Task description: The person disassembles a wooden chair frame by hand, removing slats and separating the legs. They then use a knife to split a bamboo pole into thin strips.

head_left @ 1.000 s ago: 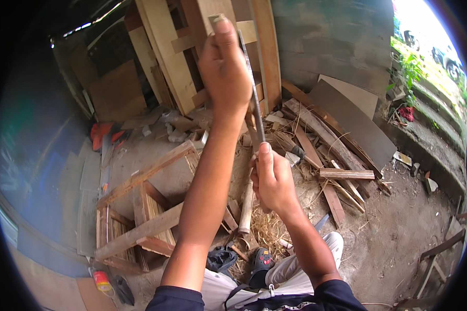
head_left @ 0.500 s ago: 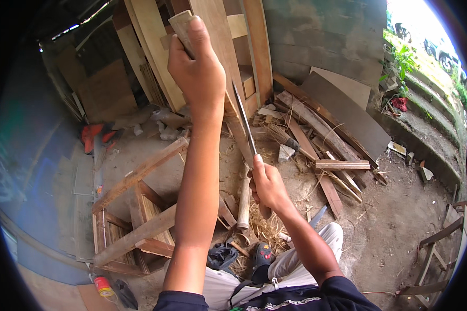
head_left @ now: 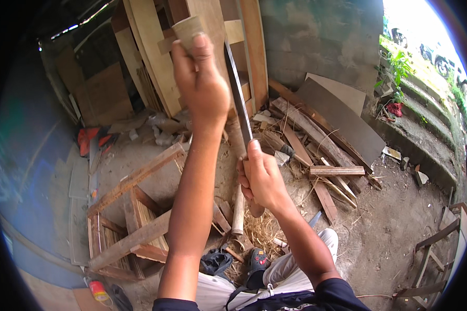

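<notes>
My left hand [head_left: 205, 85] is raised and closed around the top of a flat piece of bamboo [head_left: 188, 27], thumb pressed on its face. The hand and forearm hide much of the piece below that grip. Lower down, my right hand [head_left: 264, 179] grips the handle of a long knife [head_left: 238, 93]. Its narrow dark blade points up and away, passing just right of my left wrist. Below my right hand, a round bamboo pole [head_left: 238, 212] reaches down to a pile of pale shavings [head_left: 262, 228] by my shoe.
At the left lies a wooden frame [head_left: 129, 181]. Stacked planks [head_left: 316, 129] and a grey sheet [head_left: 342, 122] lean by the wall at the right. Tall boards [head_left: 145, 52] stand ahead. Concrete steps [head_left: 425, 129] and a small wooden stand [head_left: 436, 243] are farther right.
My left hand with the bamboo has dropped slightly. The knife has tilted more upright, its blade now showing broader, and my right hand has shifted a little left and down.
</notes>
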Motion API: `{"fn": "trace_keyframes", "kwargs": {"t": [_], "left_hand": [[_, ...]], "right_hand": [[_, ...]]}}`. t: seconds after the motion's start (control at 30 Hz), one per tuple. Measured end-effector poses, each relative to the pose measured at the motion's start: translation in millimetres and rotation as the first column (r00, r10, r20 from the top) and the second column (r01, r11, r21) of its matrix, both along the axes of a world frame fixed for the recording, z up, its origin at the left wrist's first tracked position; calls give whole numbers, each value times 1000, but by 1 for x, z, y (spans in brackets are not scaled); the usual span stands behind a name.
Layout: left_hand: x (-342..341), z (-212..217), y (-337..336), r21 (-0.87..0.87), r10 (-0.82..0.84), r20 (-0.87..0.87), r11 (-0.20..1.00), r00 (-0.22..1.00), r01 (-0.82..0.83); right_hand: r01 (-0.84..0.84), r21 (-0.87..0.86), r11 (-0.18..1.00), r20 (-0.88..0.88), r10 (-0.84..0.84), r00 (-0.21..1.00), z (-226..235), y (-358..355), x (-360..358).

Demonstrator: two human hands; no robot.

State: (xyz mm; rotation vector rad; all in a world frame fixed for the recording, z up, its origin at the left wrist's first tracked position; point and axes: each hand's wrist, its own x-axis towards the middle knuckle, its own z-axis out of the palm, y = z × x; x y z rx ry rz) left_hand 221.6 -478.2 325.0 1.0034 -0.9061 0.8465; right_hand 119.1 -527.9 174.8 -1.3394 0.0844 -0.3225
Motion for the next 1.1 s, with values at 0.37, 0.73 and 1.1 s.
{"fn": "trace_keyframes", "kwargs": {"t": [0.37,0.73,1.1], "left_hand": [[18,-5,12,-54,159,35,986,987,-157],[19,0,17,-50,161,40,986,986,-158],[33,1,40,-13,122,-155,992,980,-126]], "right_hand": [[63,-183,981,138,-38,990,-69,13,8],[97,-151,984,108,-81,991,-147,33,11],[134,-365,921,-61,-167,984,-228,19,38]]}}
